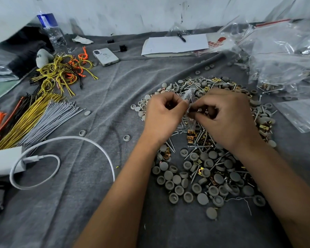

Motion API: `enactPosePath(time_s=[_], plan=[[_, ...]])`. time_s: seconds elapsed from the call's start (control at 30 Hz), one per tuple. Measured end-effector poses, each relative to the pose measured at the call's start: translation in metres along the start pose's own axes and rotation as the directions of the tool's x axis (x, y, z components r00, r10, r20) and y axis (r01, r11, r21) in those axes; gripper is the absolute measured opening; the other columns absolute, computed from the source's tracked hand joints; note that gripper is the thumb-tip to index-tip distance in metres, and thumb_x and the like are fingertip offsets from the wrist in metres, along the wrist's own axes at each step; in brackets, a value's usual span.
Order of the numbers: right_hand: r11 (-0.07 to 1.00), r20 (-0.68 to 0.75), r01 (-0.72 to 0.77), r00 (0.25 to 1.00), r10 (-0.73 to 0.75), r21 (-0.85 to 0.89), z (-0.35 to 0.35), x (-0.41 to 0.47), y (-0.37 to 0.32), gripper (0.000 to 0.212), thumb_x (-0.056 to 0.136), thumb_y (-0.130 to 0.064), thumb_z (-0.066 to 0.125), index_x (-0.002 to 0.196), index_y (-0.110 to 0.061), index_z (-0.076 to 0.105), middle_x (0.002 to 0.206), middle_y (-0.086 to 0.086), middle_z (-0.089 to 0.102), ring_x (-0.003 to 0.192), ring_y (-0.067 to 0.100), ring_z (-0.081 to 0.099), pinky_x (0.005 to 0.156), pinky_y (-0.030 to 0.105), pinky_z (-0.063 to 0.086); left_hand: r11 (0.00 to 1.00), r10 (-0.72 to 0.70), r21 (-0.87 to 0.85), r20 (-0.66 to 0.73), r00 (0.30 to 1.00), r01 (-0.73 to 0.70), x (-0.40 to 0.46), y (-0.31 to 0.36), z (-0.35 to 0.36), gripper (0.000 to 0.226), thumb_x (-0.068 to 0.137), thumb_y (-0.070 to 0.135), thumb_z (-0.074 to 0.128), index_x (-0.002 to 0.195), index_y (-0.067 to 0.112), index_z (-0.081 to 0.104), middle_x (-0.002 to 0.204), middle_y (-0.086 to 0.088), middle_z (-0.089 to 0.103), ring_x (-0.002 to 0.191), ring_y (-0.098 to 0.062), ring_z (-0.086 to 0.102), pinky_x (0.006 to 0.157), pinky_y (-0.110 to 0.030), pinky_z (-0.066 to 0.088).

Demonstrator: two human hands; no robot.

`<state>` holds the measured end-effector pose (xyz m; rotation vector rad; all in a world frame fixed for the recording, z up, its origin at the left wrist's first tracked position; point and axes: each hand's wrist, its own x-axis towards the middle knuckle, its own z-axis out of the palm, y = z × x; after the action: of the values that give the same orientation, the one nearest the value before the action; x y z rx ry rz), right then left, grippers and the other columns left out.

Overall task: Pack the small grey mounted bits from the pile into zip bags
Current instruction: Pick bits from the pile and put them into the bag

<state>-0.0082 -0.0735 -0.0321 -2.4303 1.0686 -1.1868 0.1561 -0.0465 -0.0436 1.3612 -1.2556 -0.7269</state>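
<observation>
A pile of small grey round caps, screws and brass clips (204, 169) spreads over the grey cloth at centre right. Above the pile's middle, my left hand (164, 113) grips the top of a small clear zip bag (189, 97), fingers curled. My right hand (224, 115) pinches small parts at the bag's mouth, close against the left hand. The bag's lower part hangs between the hands, with screws showing inside it.
Filled and empty zip bags (283, 56) heap at the right. Bundles of yellow, grey and orange cable ties (36, 119) lie at the left, with a white charger and cable (64, 149). A phone (106, 56), notepad with pen (175, 44) and water bottle (52, 31) sit behind.
</observation>
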Motion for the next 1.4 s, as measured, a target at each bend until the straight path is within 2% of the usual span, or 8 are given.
enactPosePath(time_s=[0.13,0.33,0.63,0.73,0.83,0.93,1.13,1.4], plan=[[1.000,0.007,-0.005,1.000,0.005,0.008,0.000,-0.001,0.003,0.020,0.080,-0.004,0.084,0.098,-0.011,0.080,0.085,-0.009,0.067,0.074,-0.009,0.056,0.068,0.003,0.039,1.000,-0.005,-0.007,-0.005,1.000,0.005,0.000,-0.001,0.000,0.026,0.097,0.010,0.068,0.072,0.010,0.064,0.060,-0.008,0.060,0.056,-0.024,0.054,0.057,-0.040,0.046],[0.988,-0.055,-0.092,0.994,0.100,0.127,0.002,-0.002,0.001,0.020,0.082,-0.007,0.084,0.098,-0.014,0.074,0.084,-0.006,0.072,0.074,0.002,0.067,0.065,0.009,0.050,1.000,-0.017,-0.013,-0.010,1.000,0.016,0.002,-0.004,0.000,0.028,0.097,0.012,0.069,0.069,0.013,0.063,0.056,-0.004,0.059,0.052,-0.021,0.053,0.056,-0.038,0.045],[0.992,-0.115,-0.098,0.988,0.106,0.076,-0.003,-0.001,0.003,0.010,0.085,-0.020,0.083,0.088,-0.015,0.075,0.079,-0.012,0.069,0.071,-0.005,0.062,0.067,0.005,0.042,0.995,-0.063,-0.076,-0.082,0.995,0.057,0.004,-0.006,-0.003,0.024,0.096,0.014,0.069,0.075,0.002,0.066,0.056,-0.007,0.060,0.051,-0.021,0.053,0.054,-0.034,0.044],[0.990,-0.014,-0.114,0.993,0.116,0.078,-0.003,-0.001,0.005,0.011,0.088,-0.026,0.081,0.083,-0.020,0.073,0.073,-0.017,0.066,0.070,-0.001,0.064,0.060,0.007,0.045,0.996,-0.075,-0.059,-0.146,0.986,0.067,0.005,-0.007,-0.005,0.026,0.095,0.012,0.067,0.076,-0.005,0.063,0.057,-0.007,0.060,0.050,-0.016,0.054,0.053,-0.029,0.045],[0.993,0.220,-0.111,0.970,0.102,0.029,-0.002,-0.002,0.005,0.012,0.088,-0.036,0.079,0.083,-0.026,0.074,0.074,-0.019,0.067,0.069,-0.006,0.064,0.065,0.003,0.041,0.994,-0.099,-0.075,-0.216,0.971,0.085,0.006,-0.006,-0.006,0.024,0.094,0.011,0.067,0.081,-0.009,0.064,0.061,-0.010,0.059,0.054,-0.019,0.053,0.056,-0.032,0.044],[1.000,0.391,-0.024,0.920,0.029,-0.018,0.003,-0.004,-0.004,0.012,0.086,-0.039,0.079,0.084,-0.027,0.075,0.080,-0.016,0.070,0.073,-0.002,0.064,0.074,0.022,0.050,0.992,-0.121,-0.079,-0.283,0.951,0.102,0.008,-0.005,-0.010,0.022,0.091,0.012,0.068,0.077,-0.004,0.064,0.062,-0.010,0.059,0.056,-0.020,0.052,0.058,-0.035,0.045],[0.985,0.424,0.117,0.904,-0.053,-0.128,0.021,-0.013,-0.028,0.022,0.086,-0.054,0.073,0.080,-0.037,0.061,0.074,-0.021,0.051,0.071,0.001,0.051,0.062,0.021,0.033,0.994,-0.100,-0.074,-0.325,0.940,0.080,0.008,-0.003,-0.012,0.023,0.089,0.010,0.067,0.074,-0.007,0.062,0.064,-0.013,0.059,0.061,-0.023,0.051,0.062,-0.037,0.045],[0.982,0.524,0.130,0.851,-0.039,-0.138,0.024,-0.014,-0.032,0.006,0.086,-0.035,0.067,0.084,-0.030,0.064,0.082,-0.019,0.046,0.079,0.007,0.050,0.070,0.026,0.038,0.994,-0.102,-0.063,-0.317,0.943,0.086,0.008,-0.004,-0.012,0.026,0.087,0.015,0.068,0.074,-0.007,0.061,0.064,-0.014,0.057,0.060,-0.023,0.048,0.059,-0.038,0.042]])
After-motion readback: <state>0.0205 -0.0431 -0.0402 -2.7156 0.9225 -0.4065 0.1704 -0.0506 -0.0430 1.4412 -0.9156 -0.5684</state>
